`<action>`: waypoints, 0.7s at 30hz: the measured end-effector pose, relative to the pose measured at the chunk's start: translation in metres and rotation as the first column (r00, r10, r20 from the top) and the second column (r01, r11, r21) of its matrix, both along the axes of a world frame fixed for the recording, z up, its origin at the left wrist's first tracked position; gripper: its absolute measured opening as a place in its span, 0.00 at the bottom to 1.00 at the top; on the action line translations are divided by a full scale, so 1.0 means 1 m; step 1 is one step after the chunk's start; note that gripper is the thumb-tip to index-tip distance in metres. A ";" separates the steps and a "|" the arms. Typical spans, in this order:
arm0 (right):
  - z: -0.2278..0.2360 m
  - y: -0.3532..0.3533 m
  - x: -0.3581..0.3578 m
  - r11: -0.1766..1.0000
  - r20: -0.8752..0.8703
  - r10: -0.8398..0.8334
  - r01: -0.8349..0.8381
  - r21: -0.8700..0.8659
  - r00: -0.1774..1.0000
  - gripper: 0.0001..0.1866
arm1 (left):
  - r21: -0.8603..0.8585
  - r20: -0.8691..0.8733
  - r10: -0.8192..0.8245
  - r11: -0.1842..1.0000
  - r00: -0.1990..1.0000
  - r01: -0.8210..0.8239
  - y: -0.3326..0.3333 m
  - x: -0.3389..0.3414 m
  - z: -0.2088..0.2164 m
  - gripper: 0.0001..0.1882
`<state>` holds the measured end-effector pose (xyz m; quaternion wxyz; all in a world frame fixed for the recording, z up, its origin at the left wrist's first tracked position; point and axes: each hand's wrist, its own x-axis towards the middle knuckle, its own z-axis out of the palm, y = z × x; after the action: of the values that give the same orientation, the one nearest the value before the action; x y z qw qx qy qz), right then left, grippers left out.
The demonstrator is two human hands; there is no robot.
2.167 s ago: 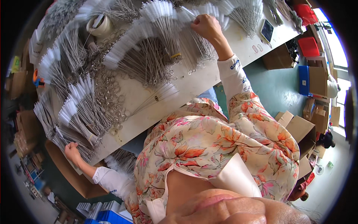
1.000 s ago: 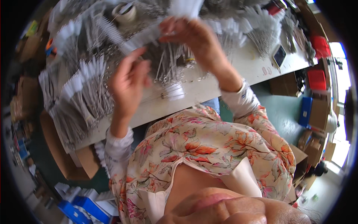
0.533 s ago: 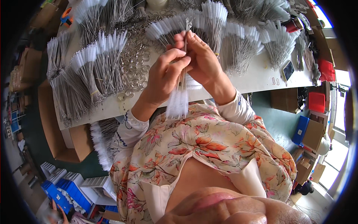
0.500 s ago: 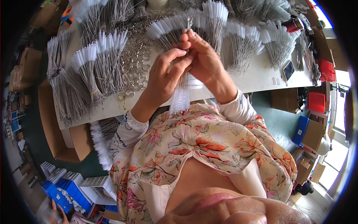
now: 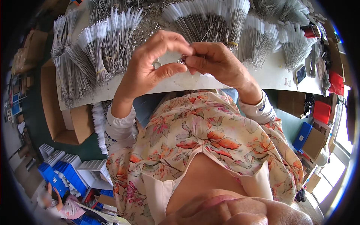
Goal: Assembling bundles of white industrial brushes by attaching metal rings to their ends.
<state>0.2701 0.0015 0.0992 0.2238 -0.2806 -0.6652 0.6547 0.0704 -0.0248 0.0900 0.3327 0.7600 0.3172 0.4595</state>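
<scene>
My right hand (image 5: pixel 221 62) is closed, its thumb and fingertips pinching a small metal ring (image 5: pixel 182 59) above the table's front edge. Curved into a C, my left hand (image 5: pixel 152 62) has its thumb apart from its fingers. Its fingertips reach up to the right hand's fingers beside the ring, and nothing shows in its grip. Another metal ring (image 5: pixel 156 65) appears in the gap behind the left thumb; whether it lies on the table I cannot tell. Behind the hands stand thin wire brushes (image 5: pixel 204 28) with white bristles.
Bundled brushes (image 5: pixel 99 56) cover the left of the white table (image 5: pixel 180 84), next to scattered metal rings (image 5: pixel 149 26). More brushes (image 5: pixel 258 39) and a phone (image 5: pixel 300 74) lie at the right. An open cardboard box (image 5: pixel 67 123) stands left below. A person (image 5: pixel 62 204) works at the lower left.
The white-bristled brush that hung below my hands no longer shows in them. My hands have come lower and my left hand has opened wider. The table has shifted upward in view.
</scene>
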 end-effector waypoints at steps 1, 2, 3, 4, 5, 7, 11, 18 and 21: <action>0.000 0.000 0.001 1.000 0.037 0.017 -0.017 0.006 0.999 0.10 | -0.007 0.000 -0.001 1.000 1.000 0.001 -0.004 0.002 0.000 0.15; -0.001 -0.001 0.003 0.997 0.016 0.062 -0.061 -0.057 0.998 0.11 | -0.034 0.024 0.011 0.999 1.000 -0.010 -0.008 0.004 -0.001 0.12; 0.000 -0.001 0.006 0.996 0.012 0.069 -0.068 -0.063 0.998 0.11 | -0.058 0.043 0.031 0.998 0.999 -0.029 -0.012 0.006 0.000 0.10; 0.001 -0.003 0.011 0.965 -0.006 0.142 -0.140 -0.221 0.990 0.11 | -0.027 0.082 0.048 0.999 0.995 -0.046 -0.016 0.012 -0.005 0.10; 0.001 -0.003 0.016 0.904 -0.035 0.212 -0.209 -0.373 0.977 0.11 | -0.004 0.120 0.038 0.999 0.992 -0.038 -0.020 0.020 -0.007 0.09; -0.011 -0.005 0.031 0.854 -0.071 0.256 -0.260 -0.451 0.964 0.12 | 0.138 0.048 0.075 0.987 0.996 -0.081 -0.030 0.034 -0.015 0.10; -0.029 -0.015 0.074 0.978 0.313 0.046 0.021 -0.208 0.949 0.09 | 0.008 -0.046 0.210 0.978 0.977 -0.210 -0.046 0.048 -0.045 0.14; -0.080 -0.039 0.123 0.760 0.731 -0.431 -0.224 0.610 0.528 0.06 | -0.048 -0.508 0.600 0.697 0.618 -0.716 -0.053 -0.023 -0.085 0.07; -0.079 -0.040 0.074 0.878 0.285 -0.336 0.189 0.439 0.898 0.05 | 0.170 -0.588 0.586 0.763 0.557 -0.623 -0.055 -0.027 -0.106 0.08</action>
<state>0.3440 -0.0380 0.0203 0.2417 -0.4303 -0.7690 0.4062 0.0435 -0.0795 -0.0157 0.0558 0.6999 0.6609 0.2651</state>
